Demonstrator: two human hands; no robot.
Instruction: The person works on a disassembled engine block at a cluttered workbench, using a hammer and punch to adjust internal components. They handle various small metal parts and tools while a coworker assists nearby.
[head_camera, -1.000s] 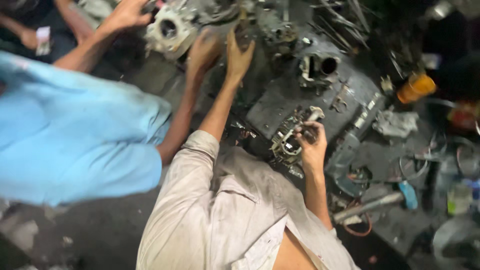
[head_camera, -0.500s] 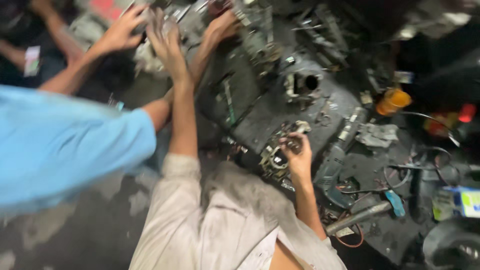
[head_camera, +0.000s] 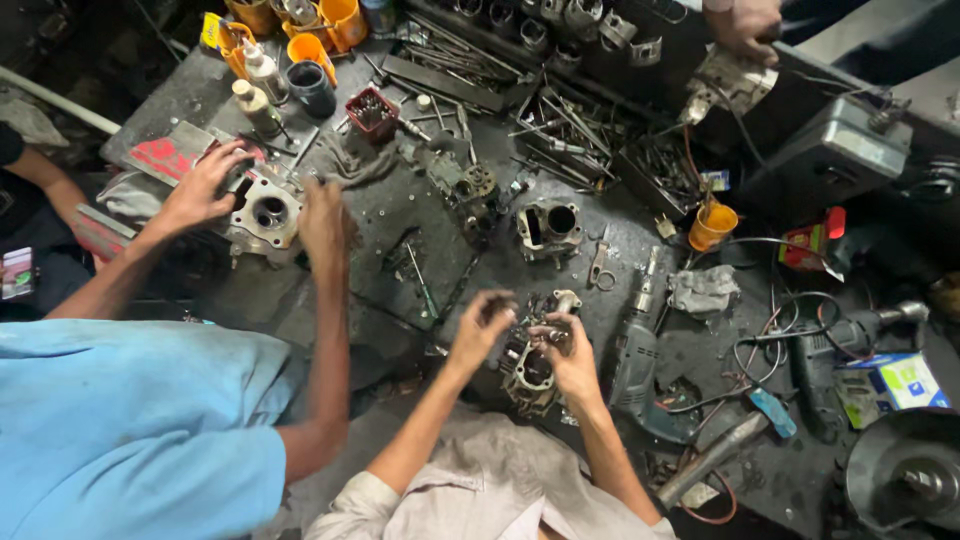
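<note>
A greasy metal engine part (head_camera: 528, 365) is held at the near edge of the dark worktop (head_camera: 400, 250), between both hands. The right hand (head_camera: 570, 355) is closed on its upper right side, while the left hand (head_camera: 480, 325) is curled over its upper left edge (fingers blurred). A grey power drill (head_camera: 640, 360) lies just right. Farther left, another cylinder casting (head_camera: 265, 215) is handled by a co-worker in blue.

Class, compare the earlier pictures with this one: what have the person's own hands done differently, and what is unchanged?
The left hand, earlier stretched far up the bench, has come back to the engine part at the bench's near edge. The right hand stays on that part. The co-worker's hands remain at the metal cylinder block.
</note>
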